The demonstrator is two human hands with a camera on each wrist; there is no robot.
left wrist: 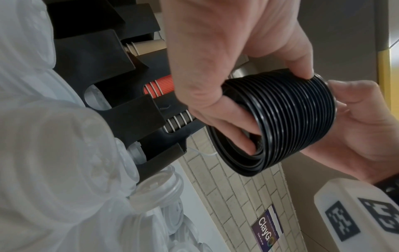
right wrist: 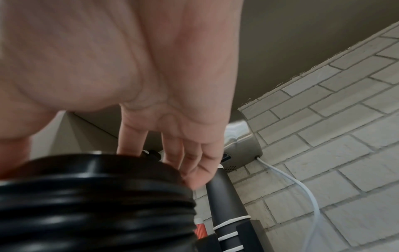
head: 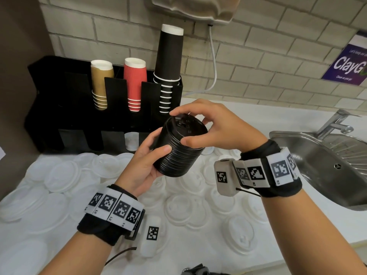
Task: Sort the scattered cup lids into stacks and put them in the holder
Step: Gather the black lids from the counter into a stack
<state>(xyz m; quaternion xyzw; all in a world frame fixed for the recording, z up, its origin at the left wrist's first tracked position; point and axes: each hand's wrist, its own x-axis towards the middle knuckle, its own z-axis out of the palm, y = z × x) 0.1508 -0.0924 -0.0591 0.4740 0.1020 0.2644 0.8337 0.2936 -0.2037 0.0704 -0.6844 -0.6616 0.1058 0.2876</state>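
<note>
Up at the far left we have the black holder [head: 49, 108] standing against the brick wall, its upper slots filled with brown cups [head: 101, 80], red cups [head: 135, 82] and black cups [head: 168, 66], a few clear lids showing in a lower slot. White lids [head: 190, 207] cover nearly all of the counter [head: 337, 221] in front of it, so what open room we have is in the air above them. Our left hand [head: 146, 165] curls under and around the stack of black lids [head: 179, 147], held tilted above the counter just in front of the holder; our right hand [head: 216, 126] pinches its top lid with curled fingertips. To the right lies the steel sink [head: 317, 165] with its tap; on the wall a purple sign [head: 347, 64] reads "ClayG", the rest cut off.
</note>
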